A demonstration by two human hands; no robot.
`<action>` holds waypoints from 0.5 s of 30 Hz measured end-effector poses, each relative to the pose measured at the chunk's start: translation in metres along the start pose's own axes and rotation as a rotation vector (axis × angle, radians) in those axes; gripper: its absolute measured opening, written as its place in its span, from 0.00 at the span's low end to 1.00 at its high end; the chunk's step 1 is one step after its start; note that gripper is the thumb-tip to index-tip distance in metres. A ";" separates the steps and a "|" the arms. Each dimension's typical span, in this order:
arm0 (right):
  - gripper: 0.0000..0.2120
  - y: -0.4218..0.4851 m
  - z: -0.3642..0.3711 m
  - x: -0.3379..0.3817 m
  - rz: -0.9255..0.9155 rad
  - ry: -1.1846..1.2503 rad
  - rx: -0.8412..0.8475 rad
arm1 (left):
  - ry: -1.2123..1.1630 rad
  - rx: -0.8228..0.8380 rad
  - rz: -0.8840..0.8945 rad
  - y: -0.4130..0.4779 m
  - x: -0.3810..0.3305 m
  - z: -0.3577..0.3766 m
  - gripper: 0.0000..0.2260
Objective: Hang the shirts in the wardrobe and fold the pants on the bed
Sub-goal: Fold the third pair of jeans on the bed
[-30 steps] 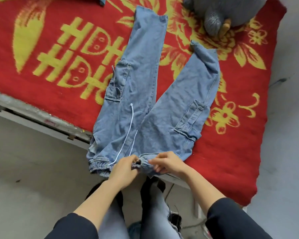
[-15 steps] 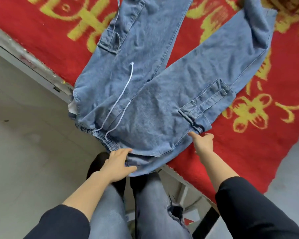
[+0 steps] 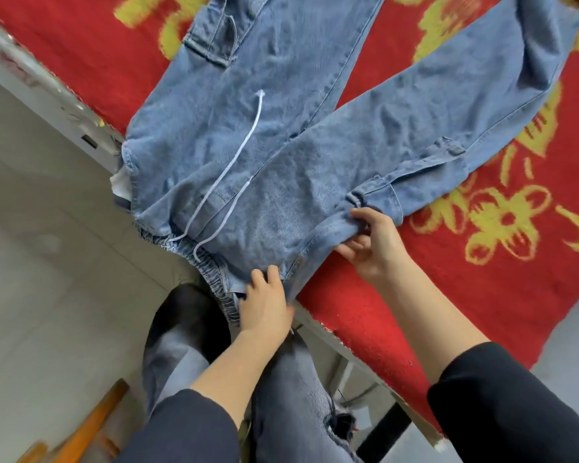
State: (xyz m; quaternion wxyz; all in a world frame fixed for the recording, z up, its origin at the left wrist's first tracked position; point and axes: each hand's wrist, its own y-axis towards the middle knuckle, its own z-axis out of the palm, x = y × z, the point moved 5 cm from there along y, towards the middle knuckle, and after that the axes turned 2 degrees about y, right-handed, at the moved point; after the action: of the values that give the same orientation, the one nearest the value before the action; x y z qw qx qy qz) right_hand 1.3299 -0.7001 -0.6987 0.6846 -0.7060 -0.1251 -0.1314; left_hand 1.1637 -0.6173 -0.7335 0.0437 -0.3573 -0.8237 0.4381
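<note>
Light blue denim pants (image 3: 315, 135) with cargo pockets and a white drawstring (image 3: 228, 175) lie spread on the bed's red and yellow blanket (image 3: 482, 295), legs running up and away, the elastic waistband hanging over the bed's near edge. My left hand (image 3: 264, 300) holds the waistband at its right part, fingers curled over the fabric. My right hand (image 3: 370, 243) pinches the pants' right side edge just below the right cargo pocket (image 3: 411, 175).
The bed's grey frame edge (image 3: 47, 91) runs diagonally at the left, with pale floor (image 3: 47, 262) below it. My own legs in grey jeans (image 3: 291, 406) stand against the bed. An orange wooden stick (image 3: 91, 426) lies at the bottom left.
My right hand moved from the waistband's middle out to the pants' right side and took hold of the edge. The view came closer to the pants. My left hand stayed on the waistband.
</note>
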 end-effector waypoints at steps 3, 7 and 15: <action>0.13 0.001 0.005 0.012 -0.067 -0.034 -0.069 | -0.011 0.047 0.034 0.013 0.012 -0.016 0.17; 0.06 0.003 -0.004 0.036 -0.195 0.044 -0.375 | -0.123 0.145 0.100 0.021 0.035 -0.051 0.07; 0.10 -0.037 0.098 0.114 -0.893 -0.161 -0.343 | -0.528 0.182 0.147 0.036 0.085 -0.171 0.15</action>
State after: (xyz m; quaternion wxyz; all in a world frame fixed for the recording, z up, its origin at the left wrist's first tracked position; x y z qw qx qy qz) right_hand 1.4244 -0.6013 -0.6265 0.4232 -0.6940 -0.4450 -0.3759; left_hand 1.1862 -0.4326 -0.6768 -0.1725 -0.2842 -0.7356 0.5902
